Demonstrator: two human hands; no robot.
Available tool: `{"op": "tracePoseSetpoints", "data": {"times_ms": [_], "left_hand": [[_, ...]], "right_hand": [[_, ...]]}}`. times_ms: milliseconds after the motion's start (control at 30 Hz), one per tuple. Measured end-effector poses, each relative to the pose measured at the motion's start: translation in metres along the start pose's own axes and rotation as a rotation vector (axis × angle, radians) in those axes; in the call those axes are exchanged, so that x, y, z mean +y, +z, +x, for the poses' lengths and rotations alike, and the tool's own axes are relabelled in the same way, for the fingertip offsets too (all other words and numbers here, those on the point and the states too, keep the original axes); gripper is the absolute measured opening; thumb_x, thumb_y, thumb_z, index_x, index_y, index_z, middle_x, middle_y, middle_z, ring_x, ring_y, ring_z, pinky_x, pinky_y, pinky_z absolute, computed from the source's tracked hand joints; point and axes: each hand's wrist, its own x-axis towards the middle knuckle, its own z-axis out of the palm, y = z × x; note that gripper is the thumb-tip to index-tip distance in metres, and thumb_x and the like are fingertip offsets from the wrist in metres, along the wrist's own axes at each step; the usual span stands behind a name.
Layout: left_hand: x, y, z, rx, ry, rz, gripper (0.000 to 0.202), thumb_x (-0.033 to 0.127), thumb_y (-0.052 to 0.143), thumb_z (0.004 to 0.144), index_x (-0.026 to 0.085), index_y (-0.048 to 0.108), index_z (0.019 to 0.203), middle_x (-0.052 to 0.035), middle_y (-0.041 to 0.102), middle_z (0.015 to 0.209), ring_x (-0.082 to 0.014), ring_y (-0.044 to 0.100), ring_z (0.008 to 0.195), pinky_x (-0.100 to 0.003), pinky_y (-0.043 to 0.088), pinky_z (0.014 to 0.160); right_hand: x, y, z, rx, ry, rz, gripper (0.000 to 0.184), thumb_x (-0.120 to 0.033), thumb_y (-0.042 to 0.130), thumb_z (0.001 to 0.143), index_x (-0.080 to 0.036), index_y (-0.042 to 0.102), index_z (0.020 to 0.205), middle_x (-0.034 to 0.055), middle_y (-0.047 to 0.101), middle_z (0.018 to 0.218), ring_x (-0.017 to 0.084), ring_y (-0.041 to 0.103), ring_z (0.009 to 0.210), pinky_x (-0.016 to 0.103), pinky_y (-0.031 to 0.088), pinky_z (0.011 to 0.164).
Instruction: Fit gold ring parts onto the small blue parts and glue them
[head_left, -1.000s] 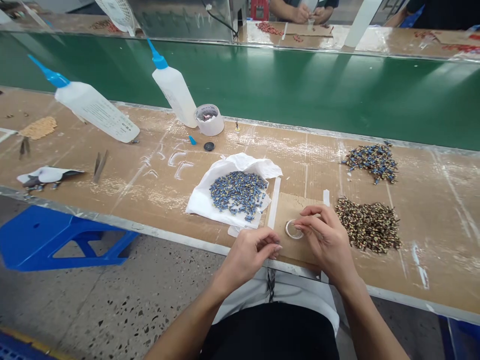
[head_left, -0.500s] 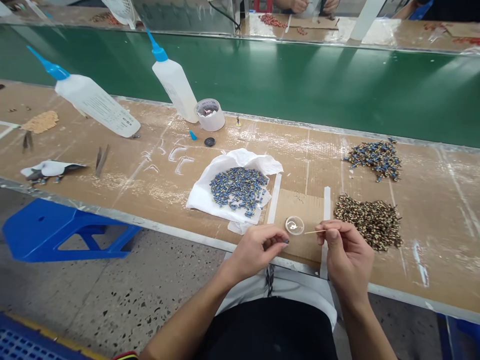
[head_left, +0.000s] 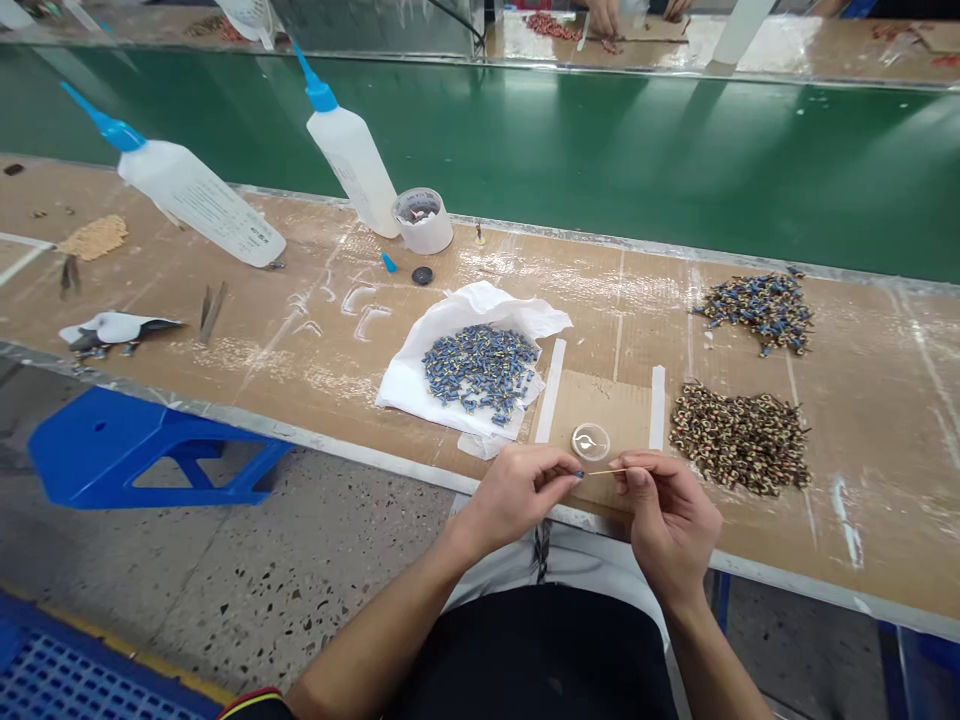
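My left hand (head_left: 525, 490) pinches a small blue part (head_left: 578, 474) at the bench's front edge. My right hand (head_left: 660, 500) pinches a thin wooden stick (head_left: 607, 471) whose tip touches that blue part. Just beyond both hands a small clear round dish (head_left: 590, 441) with a white dab in it sits on a cardboard patch (head_left: 600, 400). To the left lies a white paper (head_left: 409, 385) heaped with blue parts (head_left: 480, 365). To the right are a dark brown pile of parts (head_left: 739, 437) and, farther back, a blue and brown pile (head_left: 757, 307).
Two white squeeze bottles with blue nozzles (head_left: 352, 160) (head_left: 199, 200), a tape roll (head_left: 424, 220), a black cap (head_left: 422, 275) and tweezers (head_left: 212, 310) lie at the back left. A green conveyor belt (head_left: 600, 150) runs behind the bench. A blue stool (head_left: 150, 450) stands below. Another person's hands (head_left: 604, 15) work across the belt.
My right hand left the clear dish, took up the stick and carried its tip left to the blue part pinched in my left hand. The left hand stayed nearly in place.
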Motion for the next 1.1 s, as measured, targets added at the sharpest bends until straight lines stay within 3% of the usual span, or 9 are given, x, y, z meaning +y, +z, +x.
{"op": "tracePoseSetpoints", "data": {"times_ms": [300,600,900,1100], "left_hand": [[-0.0014,0.0009,-0.0011,-0.011,0.002,0.011,0.009,0.017,0.062,0.09,0.015,0.071,0.092,-0.0005,0.067,0.077,-0.0093,0.052,0.061,-0.019,0.039,0.059],[-0.0019,-0.0014,-0.0001,-0.03,0.036,0.022,0.009,0.018,0.062,0.09,0.015,0.07,0.09,-0.0002,0.066,0.075,-0.0096,0.053,0.061,-0.019,0.04,0.059],[-0.0008,-0.0017,-0.0001,-0.027,0.067,0.03,0.008,0.013,0.062,0.089,0.014,0.069,0.089,0.0003,0.066,0.074,-0.0094,0.053,0.062,-0.019,0.04,0.06],[-0.0028,-0.0019,-0.0002,-0.037,0.076,0.034,0.009,0.015,0.06,0.09,0.015,0.069,0.092,-0.0007,0.068,0.078,-0.0097,0.055,0.063,-0.019,0.041,0.061]], "right_hand": [[0.002,0.0007,-0.0018,-0.022,0.009,-0.035,0.006,-0.024,0.064,0.093,-0.023,0.07,0.096,0.0028,0.072,0.091,0.017,0.068,0.077,0.03,0.054,0.072],[0.0012,0.0016,-0.0009,-0.089,-0.058,-0.017,0.012,-0.016,0.063,0.092,-0.024,0.07,0.097,0.0033,0.071,0.091,0.018,0.067,0.084,0.029,0.054,0.07],[-0.0033,-0.0003,0.0006,-0.12,-0.079,0.008,0.016,-0.012,0.061,0.092,-0.024,0.07,0.096,0.0021,0.07,0.092,0.013,0.062,0.063,0.027,0.052,0.059],[-0.0051,0.0009,0.0015,-0.107,-0.077,-0.021,0.015,-0.012,0.061,0.091,-0.024,0.07,0.095,0.0015,0.07,0.09,0.012,0.061,0.059,0.027,0.052,0.058]]}}
